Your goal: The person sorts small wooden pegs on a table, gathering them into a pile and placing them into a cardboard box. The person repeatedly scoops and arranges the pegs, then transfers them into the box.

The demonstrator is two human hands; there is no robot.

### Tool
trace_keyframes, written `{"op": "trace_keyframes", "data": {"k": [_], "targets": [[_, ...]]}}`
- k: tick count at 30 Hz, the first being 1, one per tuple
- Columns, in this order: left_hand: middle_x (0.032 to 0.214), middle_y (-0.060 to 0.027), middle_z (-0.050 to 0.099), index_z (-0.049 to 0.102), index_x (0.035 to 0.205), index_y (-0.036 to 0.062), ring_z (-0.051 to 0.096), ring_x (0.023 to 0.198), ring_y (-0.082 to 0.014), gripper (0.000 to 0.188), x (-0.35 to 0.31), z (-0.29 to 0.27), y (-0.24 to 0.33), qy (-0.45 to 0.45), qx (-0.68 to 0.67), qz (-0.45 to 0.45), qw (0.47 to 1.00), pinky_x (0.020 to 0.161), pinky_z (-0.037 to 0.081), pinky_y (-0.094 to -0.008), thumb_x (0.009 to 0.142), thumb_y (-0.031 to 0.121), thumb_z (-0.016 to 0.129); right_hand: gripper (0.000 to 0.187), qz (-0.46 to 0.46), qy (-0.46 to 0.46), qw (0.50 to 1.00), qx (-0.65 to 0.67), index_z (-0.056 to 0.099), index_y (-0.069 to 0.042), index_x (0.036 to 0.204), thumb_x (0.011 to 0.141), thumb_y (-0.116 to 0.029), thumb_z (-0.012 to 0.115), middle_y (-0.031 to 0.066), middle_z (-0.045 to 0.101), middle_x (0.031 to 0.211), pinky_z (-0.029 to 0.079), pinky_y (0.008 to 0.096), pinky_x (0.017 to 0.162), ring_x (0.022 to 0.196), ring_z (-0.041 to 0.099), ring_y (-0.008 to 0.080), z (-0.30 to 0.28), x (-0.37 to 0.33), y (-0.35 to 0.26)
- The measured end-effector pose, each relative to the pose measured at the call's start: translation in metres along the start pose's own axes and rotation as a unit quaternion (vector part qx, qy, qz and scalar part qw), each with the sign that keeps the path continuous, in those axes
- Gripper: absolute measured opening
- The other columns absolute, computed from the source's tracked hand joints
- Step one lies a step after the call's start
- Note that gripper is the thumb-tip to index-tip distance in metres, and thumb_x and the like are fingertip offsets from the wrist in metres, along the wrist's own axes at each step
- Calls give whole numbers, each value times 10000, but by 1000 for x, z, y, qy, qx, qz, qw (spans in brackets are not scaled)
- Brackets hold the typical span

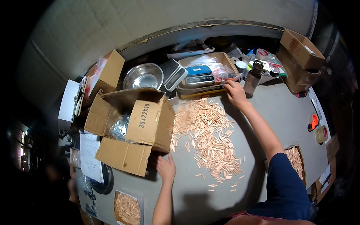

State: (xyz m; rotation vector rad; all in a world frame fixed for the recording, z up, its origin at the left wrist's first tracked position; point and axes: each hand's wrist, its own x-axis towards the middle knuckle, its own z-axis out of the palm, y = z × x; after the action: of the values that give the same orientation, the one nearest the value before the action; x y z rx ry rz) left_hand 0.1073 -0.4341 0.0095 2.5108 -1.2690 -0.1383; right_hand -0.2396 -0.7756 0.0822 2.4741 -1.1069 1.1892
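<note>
My left hand [165,167] is low beside the open cardboard box [162,123], thumb apart and fingertips partly in shadow by its lower corner. Inside that box lie clear plastic bags of small parts [120,126]. My right arm reaches far forward. The right hand [235,93] is closed at the front right corner of a shallow carton [182,93], its fingers at the edge of a clear plastic bag [235,78] with a reddish rim. Between my hands spreads a large heap of small copper-coloured pins [212,131], loose on the grey table [262,123].
A dark bottle [252,83] stands just right of my right hand. Behind are a steel bowl [143,77], digital scales [175,78] and a blue case [198,70]. Small boxes of pins [127,208] sit near the front. Tape rolls [321,134] lie at right.
</note>
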Motion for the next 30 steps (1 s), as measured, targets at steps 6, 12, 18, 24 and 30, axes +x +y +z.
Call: {"op": "trace_keyframes", "data": {"k": [6, 12, 18, 24, 30], "targets": [[1012, -296, 650, 526, 1089, -36, 640, 954, -497, 547, -2, 2, -2, 27, 8, 10, 1000, 869, 488, -582, 1061, 510, 506, 512, -6, 31, 999, 19, 684, -79, 1196, 695, 25, 674, 124, 645, 1205, 449, 441, 963, 1119, 603, 335, -12, 6, -23], [1016, -302, 642, 518, 1082, -36, 632, 963, -504, 547, -2, 3, -6, 25, 4, 10, 1000, 872, 483, -590, 1059, 511, 514, 547, 57, 48, 987, -140, 631, -70, 1242, 704, 16, 684, 120, 571, 1273, 278, 532, 1178, 1268, 514, 314, -28, 26, -18], [1025, -296, 645, 523, 1091, -35, 642, 965, -502, 540, -1, 6, -5, 27, 6, 11, 1000, 867, 489, -590, 1060, 505, 512, 123, 5, 94, 984, -153, 662, -110, 980, 882, -109, 736, 49, 643, 1022, 305, 518, 1180, 1102, 612, 243, -25, 23, 15], [1034, -305, 641, 521, 1097, -37, 641, 953, -507, 542, -1, 4, -6, 21, 4, 13, 1000, 856, 493, -591, 1057, 504, 516, 137, -39, 68, 988, -135, 633, -105, 906, 815, -52, 721, 76, 615, 914, 422, 464, 1084, 947, 633, 279, -24, 14, 19], [1037, -317, 640, 519, 1092, -39, 629, 962, -520, 557, -1, 4, -4, 26, -8, 13, 1000, 874, 481, -597, 1055, 516, 519, 189, -64, 49, 990, -117, 627, -97, 912, 762, -22, 715, 72, 604, 890, 468, 418, 916, 916, 632, 272, -20, 15, 26]]}}
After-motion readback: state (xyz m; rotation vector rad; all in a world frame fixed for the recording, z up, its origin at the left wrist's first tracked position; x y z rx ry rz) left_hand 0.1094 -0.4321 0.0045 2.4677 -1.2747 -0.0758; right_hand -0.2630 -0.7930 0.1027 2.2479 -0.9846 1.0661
